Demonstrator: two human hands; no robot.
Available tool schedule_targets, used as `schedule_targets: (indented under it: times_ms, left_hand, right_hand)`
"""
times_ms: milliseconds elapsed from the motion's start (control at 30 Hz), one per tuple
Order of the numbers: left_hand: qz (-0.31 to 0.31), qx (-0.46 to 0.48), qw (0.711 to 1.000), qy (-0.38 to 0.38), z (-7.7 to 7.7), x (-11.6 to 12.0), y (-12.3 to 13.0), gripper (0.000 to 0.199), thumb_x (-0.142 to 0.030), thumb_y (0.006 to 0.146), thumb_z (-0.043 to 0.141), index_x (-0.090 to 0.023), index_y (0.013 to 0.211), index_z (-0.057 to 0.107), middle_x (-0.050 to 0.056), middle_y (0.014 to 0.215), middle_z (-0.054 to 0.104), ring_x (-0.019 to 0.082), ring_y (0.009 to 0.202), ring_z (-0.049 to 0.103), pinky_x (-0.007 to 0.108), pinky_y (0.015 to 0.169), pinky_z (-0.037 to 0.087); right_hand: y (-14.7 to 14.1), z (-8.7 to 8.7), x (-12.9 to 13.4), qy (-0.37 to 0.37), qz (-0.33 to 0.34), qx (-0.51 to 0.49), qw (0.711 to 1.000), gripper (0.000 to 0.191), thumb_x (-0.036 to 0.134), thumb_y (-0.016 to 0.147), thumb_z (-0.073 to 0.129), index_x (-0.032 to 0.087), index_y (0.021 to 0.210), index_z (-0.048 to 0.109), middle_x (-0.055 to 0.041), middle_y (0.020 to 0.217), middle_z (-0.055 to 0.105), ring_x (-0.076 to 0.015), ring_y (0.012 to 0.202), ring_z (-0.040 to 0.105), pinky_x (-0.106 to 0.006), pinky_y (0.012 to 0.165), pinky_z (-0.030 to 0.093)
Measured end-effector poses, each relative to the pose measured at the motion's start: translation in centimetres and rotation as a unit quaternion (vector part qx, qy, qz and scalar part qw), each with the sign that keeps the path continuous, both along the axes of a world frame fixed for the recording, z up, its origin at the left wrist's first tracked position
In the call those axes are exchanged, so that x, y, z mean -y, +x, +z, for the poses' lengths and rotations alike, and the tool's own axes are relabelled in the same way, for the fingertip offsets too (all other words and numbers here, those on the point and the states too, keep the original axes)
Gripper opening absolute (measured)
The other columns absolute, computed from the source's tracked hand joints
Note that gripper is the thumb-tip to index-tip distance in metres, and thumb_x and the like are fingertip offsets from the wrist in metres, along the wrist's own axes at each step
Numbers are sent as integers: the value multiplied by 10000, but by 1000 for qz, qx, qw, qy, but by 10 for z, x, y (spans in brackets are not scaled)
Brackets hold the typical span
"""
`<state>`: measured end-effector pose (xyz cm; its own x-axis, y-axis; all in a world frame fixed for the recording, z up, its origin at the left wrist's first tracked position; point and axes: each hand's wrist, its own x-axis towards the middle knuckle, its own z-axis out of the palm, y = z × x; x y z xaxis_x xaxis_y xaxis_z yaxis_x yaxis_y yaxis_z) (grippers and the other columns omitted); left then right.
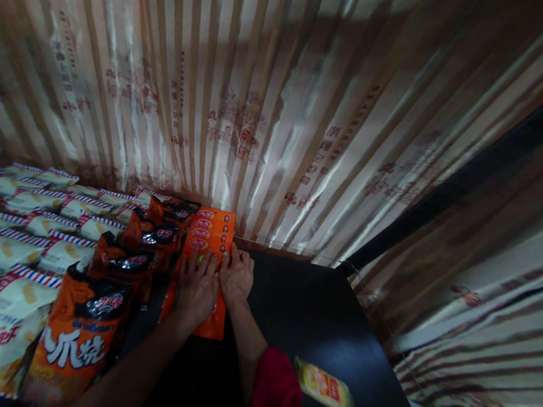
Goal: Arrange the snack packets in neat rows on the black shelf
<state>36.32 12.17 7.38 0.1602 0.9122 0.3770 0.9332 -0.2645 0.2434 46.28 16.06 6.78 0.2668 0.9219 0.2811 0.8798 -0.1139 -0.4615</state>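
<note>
A row of orange packets point(204, 225), or one orange sheet with repeated oval logos, lies on the black table just right of the snack bags. My left hand point(196, 287) rests flat on its middle, with the fingers pointing away from me. Against its right side lies my right hand point(238, 275), fingers stretched out and close to the left hand. Both hands cover part of the orange surface, so I cannot tell whether it is one piece or several overlapping. Beside my left forearm stands an orange-and-black snack bag point(78, 338), with several alike behind it.
Rows of white snack bags point(11, 254) with striped tops fill the table's left side. A yellowish packaged snack point(325, 389) lies on the black table point(287, 307) to the right. Behind hangs a pleated, printed curtain point(247, 92); a dark post point(456, 182) slants at the right.
</note>
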Motion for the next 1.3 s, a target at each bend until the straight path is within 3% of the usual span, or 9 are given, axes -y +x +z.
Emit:
schedule_targets:
  times_ms: [233,467,800,1300]
  left_hand:
    - [0,-2,1000,11,0,0,1,403,-227,864,395,-160,1232,543,76,1335,505,314,1295,350,528,1037,309]
    - [0,-10,1000,15,2,1,0,398,-239,873,388,-143,1226,545,92,1320,518,316,1287,364,529,1035,306]
    - [-4,-7,1000,24,-1,0,0,407,-228,868,385,-158,1242,530,97,1299,537,307,1281,375,522,1026,310]
    - [1,-13,1000,24,-4,0,1,410,-235,874,381,-145,1249,522,95,1310,528,304,1293,358,514,1041,292]
  right_hand:
    - [2,-3,1,32,-10,-50,998,413,268,898,364,137,1250,535,-109,1068,610,-225,983,501,-321,894,370]
    - [4,-4,3,77,-6,-87,993,382,159,831,414,199,1148,624,-61,1032,618,-193,938,509,-286,871,397]
    - [2,-1,2,31,-7,-56,998,363,164,833,424,204,1113,651,-52,1045,629,-191,951,516,-270,876,394]
    - [2,0,3,21,6,-54,998,392,159,838,405,168,1176,602,-69,1084,635,-191,994,516,-274,901,376]
